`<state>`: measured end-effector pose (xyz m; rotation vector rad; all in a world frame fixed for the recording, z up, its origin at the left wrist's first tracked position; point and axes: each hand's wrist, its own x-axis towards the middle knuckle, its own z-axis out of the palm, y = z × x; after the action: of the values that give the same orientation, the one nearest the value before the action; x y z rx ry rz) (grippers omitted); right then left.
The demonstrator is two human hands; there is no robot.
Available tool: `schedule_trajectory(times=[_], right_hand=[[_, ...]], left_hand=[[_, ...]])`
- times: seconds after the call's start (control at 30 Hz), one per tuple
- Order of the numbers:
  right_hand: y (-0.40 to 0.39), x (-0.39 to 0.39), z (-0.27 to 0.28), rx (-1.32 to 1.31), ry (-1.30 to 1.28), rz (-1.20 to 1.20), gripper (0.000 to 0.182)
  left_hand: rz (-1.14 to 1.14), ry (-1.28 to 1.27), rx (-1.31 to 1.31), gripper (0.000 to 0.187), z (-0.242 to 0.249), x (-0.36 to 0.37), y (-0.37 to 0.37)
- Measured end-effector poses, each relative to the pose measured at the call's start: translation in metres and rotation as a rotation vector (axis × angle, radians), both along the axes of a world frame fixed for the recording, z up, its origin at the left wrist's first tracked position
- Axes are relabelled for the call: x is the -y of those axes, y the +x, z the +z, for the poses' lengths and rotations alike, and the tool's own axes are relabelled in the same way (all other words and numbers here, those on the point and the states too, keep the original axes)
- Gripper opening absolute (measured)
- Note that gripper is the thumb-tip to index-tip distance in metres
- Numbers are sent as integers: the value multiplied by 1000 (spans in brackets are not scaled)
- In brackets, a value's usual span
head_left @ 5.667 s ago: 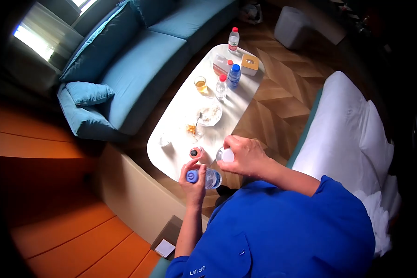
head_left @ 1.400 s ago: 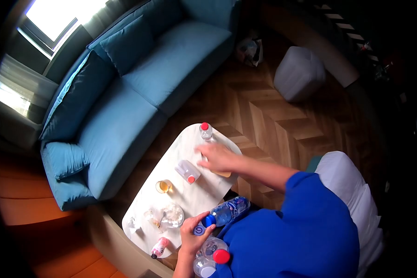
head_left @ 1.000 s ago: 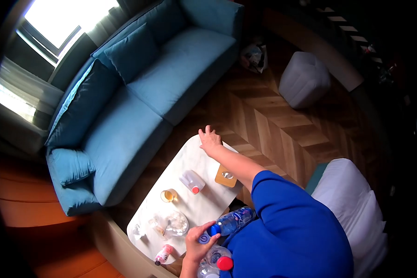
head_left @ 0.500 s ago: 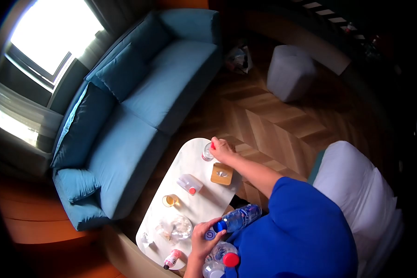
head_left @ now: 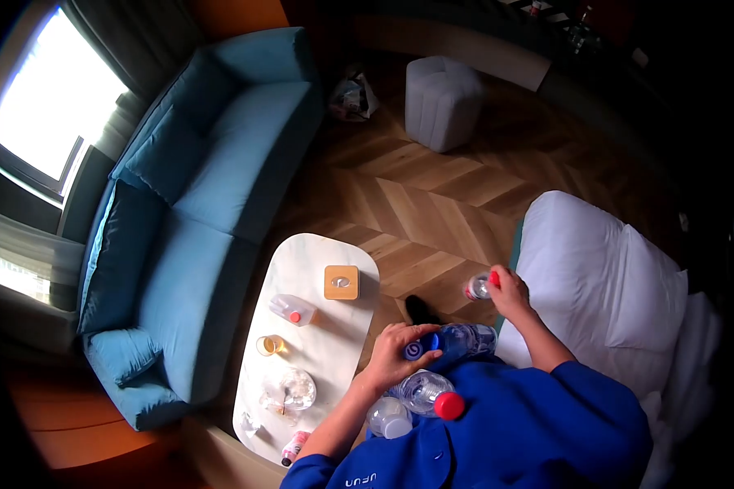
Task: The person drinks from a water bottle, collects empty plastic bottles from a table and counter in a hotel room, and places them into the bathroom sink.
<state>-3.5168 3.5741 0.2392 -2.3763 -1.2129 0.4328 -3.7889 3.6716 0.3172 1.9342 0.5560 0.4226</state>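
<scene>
Meanwhile, the right hand point(head_left: 510, 293) had its fingers closed on a bottle point(head_left: 475, 287); the left hand's point(head_left: 395, 357) curled round blue caps point(head_left: 414, 350).

Seemingly "UFUN", the lettering point(head_left: 361, 480) on the blue shirt point(head_left: 522, 420)

Looks like a lounge-bedroom, home or hotel, can't tell which: has blue sofa point(head_left: 212, 167), low table point(head_left: 328, 349), white bedding point(head_left: 575, 261), pouf point(head_left: 443, 106), window point(head_left: 57, 106), patterned wood floor point(head_left: 400, 204).
</scene>
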Motion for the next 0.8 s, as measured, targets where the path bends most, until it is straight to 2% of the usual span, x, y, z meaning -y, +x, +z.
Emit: schedule_trajectory(times=[0.13, 0.23, 0.33, 0.4, 0.47, 0.53, 0.67, 0.8], right_hand=[[49, 26, -2, -25, -190, -188, 23], [98, 23, -14, -79, -186, -235, 23], [156, 6, -23, -118, -141, -225, 22], [188, -3, -14, -156, -93, -218, 24], [222, -14, -9, -130, 71, -235, 26], [258, -28, 2, -132, 79, -228, 27], [312, -56, 24, -30, 239, -299, 28], [353, -65, 31, 30, 266, -443, 27]], left_hand=[[-81, 42, -24, 37, 3, -18, 50], [-109, 110, -48, 39, 0, -41, 107], [-170, 148, -79, 41, 5, -66, 189], [-285, 137, -36, 40, 12, -79, 244], [-323, 177, -21, 42, 14, -91, 287], [-390, 172, -56, 42, 21, -105, 324], [-517, 173, -14, 41, 26, -125, 394], [-700, 157, 53, 40, 24, -152, 461]])
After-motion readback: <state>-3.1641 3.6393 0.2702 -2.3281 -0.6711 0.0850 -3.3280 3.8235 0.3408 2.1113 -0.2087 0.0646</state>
